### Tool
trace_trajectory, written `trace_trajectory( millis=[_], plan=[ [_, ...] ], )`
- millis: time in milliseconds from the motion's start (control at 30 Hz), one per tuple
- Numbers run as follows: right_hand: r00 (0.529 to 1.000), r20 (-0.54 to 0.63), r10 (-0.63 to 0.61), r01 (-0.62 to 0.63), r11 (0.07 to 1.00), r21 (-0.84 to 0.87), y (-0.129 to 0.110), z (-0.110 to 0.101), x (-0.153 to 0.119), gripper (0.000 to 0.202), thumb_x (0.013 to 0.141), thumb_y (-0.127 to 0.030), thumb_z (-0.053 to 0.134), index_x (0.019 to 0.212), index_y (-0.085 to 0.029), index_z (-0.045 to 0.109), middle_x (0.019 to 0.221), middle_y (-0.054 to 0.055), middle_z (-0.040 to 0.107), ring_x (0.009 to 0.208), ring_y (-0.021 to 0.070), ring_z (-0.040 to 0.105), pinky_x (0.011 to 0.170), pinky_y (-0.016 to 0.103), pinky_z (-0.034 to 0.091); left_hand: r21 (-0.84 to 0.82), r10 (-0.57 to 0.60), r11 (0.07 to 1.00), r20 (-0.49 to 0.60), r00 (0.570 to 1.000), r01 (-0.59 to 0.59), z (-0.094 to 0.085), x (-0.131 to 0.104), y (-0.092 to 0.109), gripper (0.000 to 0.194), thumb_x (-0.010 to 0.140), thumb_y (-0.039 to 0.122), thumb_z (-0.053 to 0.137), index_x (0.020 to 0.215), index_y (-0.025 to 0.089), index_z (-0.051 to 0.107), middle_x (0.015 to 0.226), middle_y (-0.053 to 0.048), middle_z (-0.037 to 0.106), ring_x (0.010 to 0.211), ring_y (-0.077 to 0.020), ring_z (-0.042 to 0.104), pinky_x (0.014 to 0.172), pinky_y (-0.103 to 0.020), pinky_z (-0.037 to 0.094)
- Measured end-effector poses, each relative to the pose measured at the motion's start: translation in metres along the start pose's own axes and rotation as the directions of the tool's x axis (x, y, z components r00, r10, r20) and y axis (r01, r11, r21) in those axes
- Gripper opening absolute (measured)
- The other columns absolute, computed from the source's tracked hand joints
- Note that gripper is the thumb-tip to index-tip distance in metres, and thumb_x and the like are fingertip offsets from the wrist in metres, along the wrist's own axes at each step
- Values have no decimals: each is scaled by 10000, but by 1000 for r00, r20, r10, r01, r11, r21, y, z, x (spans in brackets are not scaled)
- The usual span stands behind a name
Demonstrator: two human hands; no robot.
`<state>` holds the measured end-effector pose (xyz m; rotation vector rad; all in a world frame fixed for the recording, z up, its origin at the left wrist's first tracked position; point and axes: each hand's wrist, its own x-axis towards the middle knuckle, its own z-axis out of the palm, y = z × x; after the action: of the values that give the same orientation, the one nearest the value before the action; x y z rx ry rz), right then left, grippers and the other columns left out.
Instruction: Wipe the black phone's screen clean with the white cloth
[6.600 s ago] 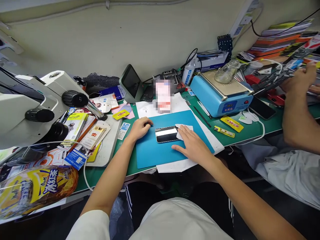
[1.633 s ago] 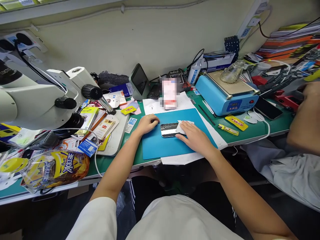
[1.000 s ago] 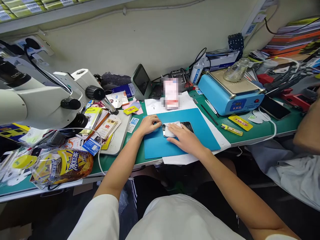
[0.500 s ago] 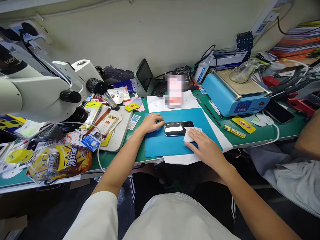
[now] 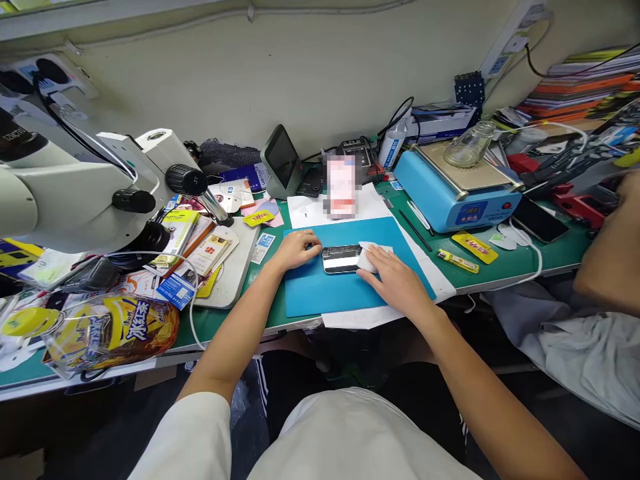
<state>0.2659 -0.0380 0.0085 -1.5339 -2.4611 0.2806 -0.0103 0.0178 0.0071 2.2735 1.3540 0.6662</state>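
Note:
A smartphone [image 5: 341, 260] with a dark, cracked-looking glass face lies flat on a blue mat [image 5: 320, 297]. My left hand [image 5: 299, 251] rests at the phone's left end, fingers curled and fingertips against its edge. Under my right hand [image 5: 393, 275] is a white wipe [image 5: 368, 257], pressed onto the phone's right end and hiding that part. The fingers of this hand lie nearly flat over the wipe. Behind the mat, a second phone with a blurred pink screen [image 5: 342, 185] stands on white paper [image 5: 305, 212].
At left are a microscope [image 5: 65, 200], a drink bottle [image 5: 115, 333] and piled packets. A blue heating plate [image 5: 450, 193] with a glass jar [image 5: 470, 148] is at right, near a black pen-like tool [image 5: 415, 230], yellow packets [image 5: 474, 247] and another person's arm [image 5: 607, 253].
The wipe under my right hand has slid slightly up and left, and now covers the phone's right end. My left hand stays at the left end. The whole view has shifted a little.

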Motion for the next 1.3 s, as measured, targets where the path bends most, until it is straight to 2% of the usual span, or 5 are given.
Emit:
trace_trajectory(
  millis=[333, 700, 967, 1167, 1300],
  plan=[
    [999, 20, -37, 37, 999, -21, -11, 2, 8, 710, 1008, -585, 363, 1513, -98, 472, 1574, 199, 451, 1469, 364, 404, 1161, 576, 398, -4, 3, 1000, -1, 1000, -3, 1, 3, -1, 278, 915, 307, 524, 815, 196, 759, 867, -40, 713, 776, -191, 639, 688, -301, 447],
    [975, 25, -219, 219, 976, 3, -74, 17, 36, 618, 1053, -470, 320, 1425, -41, 562, 1510, 206, 535, 1440, 309, 459, 1198, 471, 366, 10, -44, 999, -126, 991, 46, 7, 2, -6, 335, 984, 284, 435, 825, 187, 713, 866, -47, 671, 824, -180, 627, 773, -296, 469],
    [968, 25, -249, 248, 968, 38, -70, 7, 9, 524, 1070, -414, 280, 1344, -158, 645, 1415, 126, 645, 1350, 268, 564, 1165, 490, 399, -5, -49, 999, -141, 989, 49, 8, 1, -8, 302, 974, 272, 477, 802, 194, 713, 855, -38, 681, 786, -168, 624, 742, -287, 458],
    [969, 41, -245, 244, 969, 39, -69, 6, 36, 536, 1060, -463, 311, 1385, -141, 589, 1471, 154, 594, 1408, 298, 495, 1186, 544, 320, -4, -34, 999, -134, 990, 34, 7, 1, -5, 307, 969, 274, 484, 765, 188, 697, 797, -29, 663, 758, -168, 609, 707, -290, 439],
    [967, 70, -244, 242, 970, 35, -70, -5, 43, 468, 1055, -432, 339, 1272, -145, 639, 1296, 156, 709, 1230, 296, 637, 1165, 543, 329, -6, -34, 999, -134, 990, 33, 7, 1, -5, 305, 963, 259, 474, 768, 187, 697, 802, -34, 671, 765, -168, 618, 713, -286, 442]
  ],
)
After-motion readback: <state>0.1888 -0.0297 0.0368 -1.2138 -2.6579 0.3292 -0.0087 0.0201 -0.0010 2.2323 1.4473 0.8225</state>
